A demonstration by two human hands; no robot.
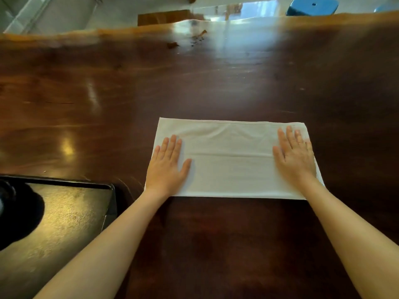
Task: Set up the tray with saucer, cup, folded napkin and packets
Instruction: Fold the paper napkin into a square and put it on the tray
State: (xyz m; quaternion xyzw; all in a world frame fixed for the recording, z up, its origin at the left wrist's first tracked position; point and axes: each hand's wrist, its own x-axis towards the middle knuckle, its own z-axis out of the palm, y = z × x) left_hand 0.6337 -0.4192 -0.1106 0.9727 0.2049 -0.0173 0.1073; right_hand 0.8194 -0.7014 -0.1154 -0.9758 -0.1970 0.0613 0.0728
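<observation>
A white cloth napkin (231, 160) lies flat on the dark wooden table (194, 87) as a wide rectangle, with a crease running across its middle. My left hand (167, 167) presses palm-down on its left end, fingers spread. On the right end rests my right hand (294, 154), also flat with fingers apart. A black tray (71, 214) sits at the lower left, beside my left forearm. A dark round object (13, 212), cut off by the left edge, stands on the tray. No cup or packets can be made out.
The table's far edge (216, 24) runs across the top, with small dark scraps (172, 45) near it. Beyond it stand a blue stool (313, 6) and a wooden piece of furniture (164, 16).
</observation>
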